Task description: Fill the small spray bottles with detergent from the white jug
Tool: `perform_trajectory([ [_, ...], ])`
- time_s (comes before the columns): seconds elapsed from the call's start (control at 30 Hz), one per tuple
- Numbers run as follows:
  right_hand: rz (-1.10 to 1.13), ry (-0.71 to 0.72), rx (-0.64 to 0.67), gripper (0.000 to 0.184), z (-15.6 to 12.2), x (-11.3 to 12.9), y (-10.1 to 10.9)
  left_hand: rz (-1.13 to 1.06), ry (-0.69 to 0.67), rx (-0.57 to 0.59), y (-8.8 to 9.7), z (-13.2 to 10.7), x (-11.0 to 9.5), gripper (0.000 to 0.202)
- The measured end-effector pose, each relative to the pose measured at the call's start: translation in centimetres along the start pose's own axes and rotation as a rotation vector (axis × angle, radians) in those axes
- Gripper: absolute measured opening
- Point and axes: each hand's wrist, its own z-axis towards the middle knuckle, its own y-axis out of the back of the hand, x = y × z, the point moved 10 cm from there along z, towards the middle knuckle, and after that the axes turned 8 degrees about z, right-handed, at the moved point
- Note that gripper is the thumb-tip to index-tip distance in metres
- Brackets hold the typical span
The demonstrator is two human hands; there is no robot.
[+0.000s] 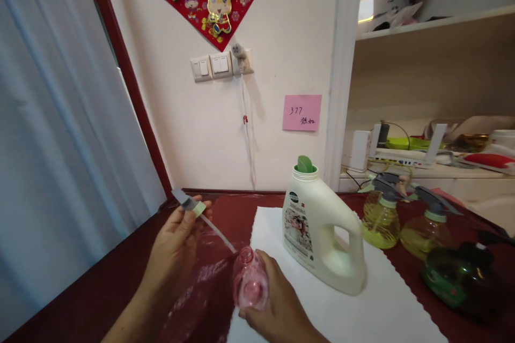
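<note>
My left hand grips a spray pump head by its pale green collar. Its thin clear dip tube slants down to the right, and the tip is close to the mouth of a pink bottle; whether they touch I cannot tell. My right hand is wrapped round that see-through pink bottle, which has no cap on. Just beyond my right hand, a large pale green detergent jug stands upright on a white sheet, with a green spout in its uncapped neck.
To the right stand spray bottles with yellowish liquid and a dark green bottle. A white router sits behind them. A plugged-in cable hangs down the wall, and a curtain lines the left side.
</note>
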Motion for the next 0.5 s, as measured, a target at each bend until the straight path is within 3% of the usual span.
perform_trajectory([
  [0.1, 0.001, -0.015, 0.014, 0.099, 0.0, 0.0, 0.0, 0.100, -0.052, -0.024, 2.2, 0.9, -1.5, 0.048],
  [0.17, -0.001, -0.015, 0.014, 0.100, 0.0, 0.0, 0.0, 0.260, -0.041, 0.000, 3.7, 1.7, -1.4, 0.048],
  [0.3, 0.005, -0.009, -0.015, 0.099, -0.1, -0.1, 0.0, 0.782, -0.054, 0.195, 5.5, 2.5, 0.4, 0.046],
  [0.4, 0.021, -0.001, -0.048, 0.097, -0.2, 0.1, 0.1, 1.110, -0.109, 0.382, 5.6, 1.8, 2.6, 0.026],
  [0.5, 0.035, -0.027, -0.049, 0.098, -0.1, 0.0, -0.1, 1.375, -0.119, 0.485, 6.0, 0.8, 5.2, 0.013],
])
